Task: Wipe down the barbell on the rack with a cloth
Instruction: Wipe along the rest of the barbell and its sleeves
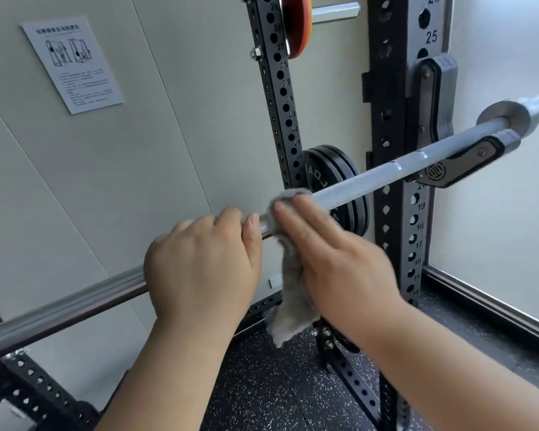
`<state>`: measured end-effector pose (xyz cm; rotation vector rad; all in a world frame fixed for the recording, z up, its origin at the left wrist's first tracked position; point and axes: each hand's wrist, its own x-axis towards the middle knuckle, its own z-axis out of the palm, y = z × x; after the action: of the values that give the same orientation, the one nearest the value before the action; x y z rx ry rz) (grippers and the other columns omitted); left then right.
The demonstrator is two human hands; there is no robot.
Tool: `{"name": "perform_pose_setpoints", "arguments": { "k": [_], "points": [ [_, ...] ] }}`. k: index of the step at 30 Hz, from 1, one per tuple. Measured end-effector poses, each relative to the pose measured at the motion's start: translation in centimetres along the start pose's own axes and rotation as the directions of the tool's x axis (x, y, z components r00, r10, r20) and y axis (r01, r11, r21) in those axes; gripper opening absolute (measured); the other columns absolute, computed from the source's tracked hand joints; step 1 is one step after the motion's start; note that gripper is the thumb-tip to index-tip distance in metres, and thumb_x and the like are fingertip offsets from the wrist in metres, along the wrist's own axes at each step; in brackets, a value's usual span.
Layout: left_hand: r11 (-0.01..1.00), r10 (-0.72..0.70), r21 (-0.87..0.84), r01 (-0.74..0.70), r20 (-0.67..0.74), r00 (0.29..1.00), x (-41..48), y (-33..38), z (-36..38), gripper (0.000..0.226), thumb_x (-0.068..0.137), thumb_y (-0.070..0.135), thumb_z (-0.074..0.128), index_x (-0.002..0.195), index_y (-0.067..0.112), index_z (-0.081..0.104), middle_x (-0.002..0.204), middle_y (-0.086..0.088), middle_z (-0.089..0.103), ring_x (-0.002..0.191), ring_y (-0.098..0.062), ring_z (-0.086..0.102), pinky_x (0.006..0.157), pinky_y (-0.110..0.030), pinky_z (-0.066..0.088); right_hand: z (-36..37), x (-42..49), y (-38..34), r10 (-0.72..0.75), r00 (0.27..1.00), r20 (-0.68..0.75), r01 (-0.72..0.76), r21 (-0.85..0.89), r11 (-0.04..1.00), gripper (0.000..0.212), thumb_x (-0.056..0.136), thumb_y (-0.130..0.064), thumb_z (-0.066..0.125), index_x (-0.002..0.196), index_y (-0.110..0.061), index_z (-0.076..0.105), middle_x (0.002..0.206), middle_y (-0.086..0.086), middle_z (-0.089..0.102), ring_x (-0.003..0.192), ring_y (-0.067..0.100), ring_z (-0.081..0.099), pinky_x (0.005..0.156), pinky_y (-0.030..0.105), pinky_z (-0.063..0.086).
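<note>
Fingers (296,213) of two hands grip one barbell (371,174), one cloth (293,275).

Along the barbell (355,181) toward 2 o'clock the shaft lies bare until the rack hook (461,164); black plates (330,178) crowd close behind.
</note>
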<state>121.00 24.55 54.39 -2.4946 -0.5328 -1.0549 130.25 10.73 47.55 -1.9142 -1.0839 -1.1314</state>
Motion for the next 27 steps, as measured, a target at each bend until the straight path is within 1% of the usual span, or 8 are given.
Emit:
{"name": "perform_pose_setpoints", "arguments": {
  "k": [2,5,9,12,16,20,24,27],
  "points": [
    [1.0,-0.009,-0.004,0.009,-0.045,0.999,-1.7,0.0,0.7,0.035,0.104,0.042,0.038,0.088,0.019,0.06,0.079,-0.005,0.058,0.076,-0.034,0.052,0.068,-0.041,0.03,-0.5,0.3,1.7,0.11,0.993,-0.051,-0.112,-0.026,0.993,0.05,0.111,-0.034,0.03,0.147,-0.018,0.06,0.155,-0.007,0.054,0.062,0.013,0.067,0.053,0.018,0.042],
    [0.998,-0.065,0.005,0.066,-0.097,0.993,-3.1,0.7,1.3,0.031,0.103,0.043,0.045,0.107,0.019,0.064,0.09,-0.005,0.059,0.085,-0.034,0.051,0.082,-0.048,0.033,0.1,-0.2,1.2,0.223,0.972,-0.075,-0.219,0.063,0.974,0.042,0.108,-0.021,0.05,0.151,-0.019,0.055,0.16,-0.01,0.046,0.086,0.013,0.074,0.064,0.016,0.055],
    [0.997,-0.078,-0.013,0.077,-0.112,0.991,-2.0,0.7,1.2,0.041,0.105,0.047,0.037,0.092,0.019,0.062,0.079,-0.007,0.058,0.075,-0.034,0.051,0.075,-0.044,0.029,0.3,-0.4,-1.0,0.149,0.988,0.025,-0.152,0.148,0.977,0.047,0.107,-0.026,0.053,0.154,-0.027,0.051,0.164,-0.017,0.039,0.096,0.008,0.074,0.069,0.025,0.063],
    [0.999,-0.046,-0.007,0.046,-0.079,0.996,-1.7,0.7,1.0,0.046,0.106,0.051,0.034,0.084,0.018,0.06,0.072,-0.006,0.057,0.068,-0.033,0.051,0.069,-0.041,0.025,-1.0,0.4,0.9,0.133,0.991,0.029,-0.135,0.054,0.989,0.046,0.107,-0.038,0.041,0.151,-0.033,0.054,0.158,-0.023,0.042,0.078,0.008,0.075,0.059,0.02,0.059],
    [0.999,-0.041,-0.024,0.04,-0.018,0.999,-0.5,0.5,0.0,0.052,0.104,0.051,0.03,0.07,0.018,0.052,0.058,-0.006,0.051,0.053,-0.029,0.042,0.061,-0.036,0.021,-0.8,0.7,1.1,0.248,0.968,-0.038,-0.245,0.064,0.967,0.044,0.111,-0.04,0.037,0.148,-0.029,0.057,0.156,-0.02,0.047,0.098,0.008,0.07,0.067,0.019,0.051],
    [0.994,-0.087,0.07,0.079,0.106,0.991,1.1,0.8,-0.8,0.066,0.1,0.054,0.009,0.064,0.019,0.052,0.051,-0.001,0.045,0.044,-0.027,0.038,0.052,-0.026,0.025,0.3,0.4,-1.5,0.154,0.987,0.042,-0.158,0.158,0.975,0.044,0.11,-0.037,0.039,0.15,-0.024,0.055,0.159,-0.012,0.044,0.107,0.011,0.07,0.07,0.032,0.06],
    [0.997,-0.075,0.041,0.071,0.127,0.989,1.3,0.8,-0.8,0.068,0.098,0.054,0.007,0.061,0.016,0.049,0.05,-0.001,0.044,0.042,-0.023,0.035,0.05,-0.024,0.028,-0.8,0.6,1.9,0.123,0.992,0.015,-0.123,0.017,0.992,0.041,0.111,-0.034,0.043,0.147,-0.025,0.059,0.156,-0.015,0.05,0.07,0.011,0.069,0.052,0.017,0.047],
    [0.996,-0.088,0.017,0.086,0.197,0.977,2.1,0.3,-0.6,0.068,0.099,0.055,0.011,0.068,0.016,0.057,0.057,-0.003,0.049,0.05,-0.026,0.045,0.052,-0.027,0.031,-0.6,0.8,2.2,0.255,0.966,-0.032,-0.254,0.04,0.966,0.039,0.111,-0.032,0.041,0.146,-0.026,0.059,0.155,-0.016,0.047,0.078,0.013,0.069,0.056,0.023,0.051]
  ]
}}
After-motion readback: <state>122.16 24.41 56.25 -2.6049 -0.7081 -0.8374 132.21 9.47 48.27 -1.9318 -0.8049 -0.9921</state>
